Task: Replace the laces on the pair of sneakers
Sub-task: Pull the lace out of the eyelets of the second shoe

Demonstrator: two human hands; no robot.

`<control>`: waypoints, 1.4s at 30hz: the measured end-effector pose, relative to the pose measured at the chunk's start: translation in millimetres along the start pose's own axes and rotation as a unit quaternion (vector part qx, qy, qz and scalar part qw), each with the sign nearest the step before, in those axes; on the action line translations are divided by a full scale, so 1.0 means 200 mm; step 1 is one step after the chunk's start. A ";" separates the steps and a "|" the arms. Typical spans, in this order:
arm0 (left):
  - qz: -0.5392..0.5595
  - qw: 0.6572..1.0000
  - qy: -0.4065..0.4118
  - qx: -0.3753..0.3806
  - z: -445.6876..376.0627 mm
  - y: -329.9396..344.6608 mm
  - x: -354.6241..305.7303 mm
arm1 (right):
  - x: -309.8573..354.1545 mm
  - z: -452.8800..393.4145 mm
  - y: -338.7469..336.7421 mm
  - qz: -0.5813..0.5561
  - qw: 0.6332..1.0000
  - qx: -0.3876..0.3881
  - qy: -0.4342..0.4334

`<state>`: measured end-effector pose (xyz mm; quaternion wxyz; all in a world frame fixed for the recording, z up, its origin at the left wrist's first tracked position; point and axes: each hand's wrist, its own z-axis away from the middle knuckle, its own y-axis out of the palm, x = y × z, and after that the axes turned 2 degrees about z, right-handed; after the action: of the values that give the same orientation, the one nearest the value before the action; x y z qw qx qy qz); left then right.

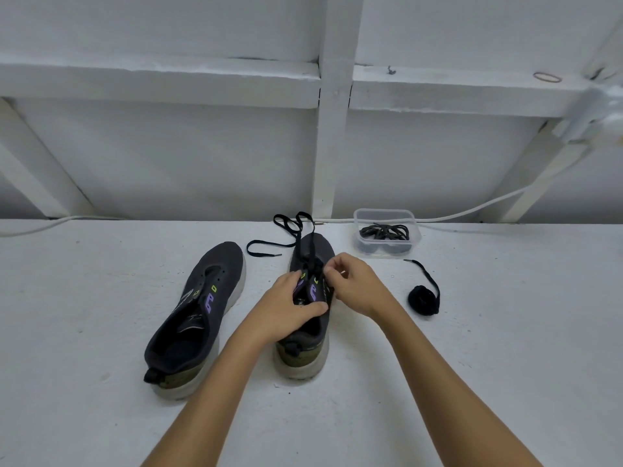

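Two dark grey sneakers with pale soles stand on the white surface, toes pointing away. The left sneaker [199, 311] has no lace in its eyelets. My left hand [286, 305] grips the tongue and upper of the right sneaker [310, 335]. My right hand [354, 284] pinches a black lace [290, 230] at an eyelet on that shoe's right side. The lace runs over the toe and lies in loops beyond it, one end trailing left.
A clear plastic tub [387, 215] holding a tangle of black laces stands at the back right. A coiled black lace [424, 298] lies to the right of my right hand. A white cable [472, 210] runs along the wall's base.
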<state>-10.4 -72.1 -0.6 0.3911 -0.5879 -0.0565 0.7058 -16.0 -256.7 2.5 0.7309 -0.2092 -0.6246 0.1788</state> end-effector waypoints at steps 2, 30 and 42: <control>0.001 1.000 0.001 0.001 0.00 0.00 -0.01 | -0.03 0.00 -0.02 -0.040 0.999 0.018 0.020; -0.024 1.000 -0.008 0.004 0.02 0.00 -0.03 | 0.01 -0.01 -0.04 0.053 0.996 0.072 -0.018; -0.017 1.000 0.002 0.001 0.02 0.01 -0.04 | 0.05 -0.02 0.00 -0.083 0.996 -0.023 0.028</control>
<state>-14.7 -76.9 6.2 0.4035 -0.5884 -0.0652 0.6976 -11.4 -252.2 10.5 0.7557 -0.1778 -0.6229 0.0969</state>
